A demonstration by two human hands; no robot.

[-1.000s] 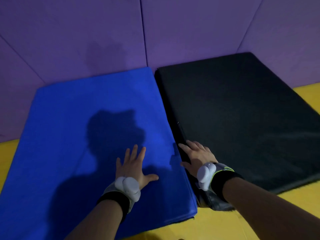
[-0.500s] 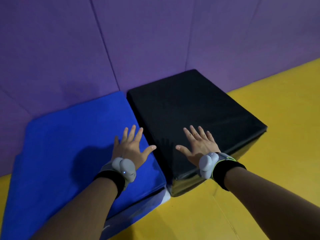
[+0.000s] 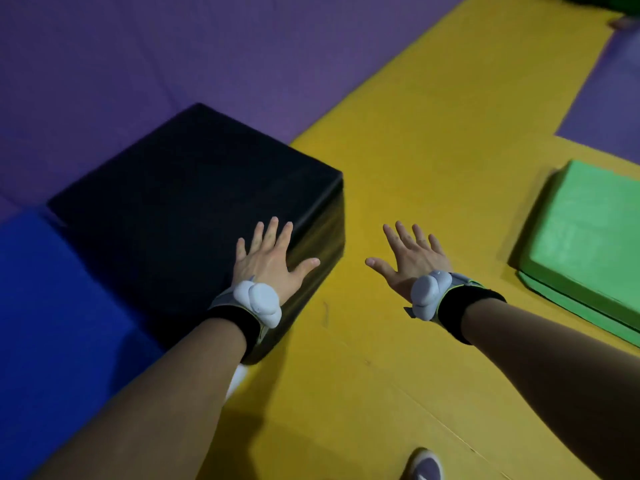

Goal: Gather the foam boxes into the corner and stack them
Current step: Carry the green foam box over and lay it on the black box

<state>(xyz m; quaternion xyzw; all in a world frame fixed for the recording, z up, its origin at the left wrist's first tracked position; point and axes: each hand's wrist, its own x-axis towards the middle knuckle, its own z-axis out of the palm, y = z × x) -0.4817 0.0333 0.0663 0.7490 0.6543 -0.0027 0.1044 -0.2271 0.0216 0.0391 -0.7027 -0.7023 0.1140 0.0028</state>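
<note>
My left hand [image 3: 268,268] and right hand [image 3: 412,259] hover empty, fingers spread. The black rectangular foam box [image 3: 194,206] sits beside the blue foam box [image 3: 52,306] against the purple wall [image 3: 173,46]; the green foam box [image 3: 585,237] lies well apart, ungathered, nothing stacked.

Black box [image 3: 194,202] beside blue box [image 3: 52,306]; green box [image 3: 585,233] apart.

Padded play gym: purple wall padding [image 3: 242,46], yellow floor mats [image 3: 415,168], foam boxes [image 3: 588,230].

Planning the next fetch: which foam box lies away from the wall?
The green box: alone on the yellow floor, while black and blue sit together by the wall.
</note>
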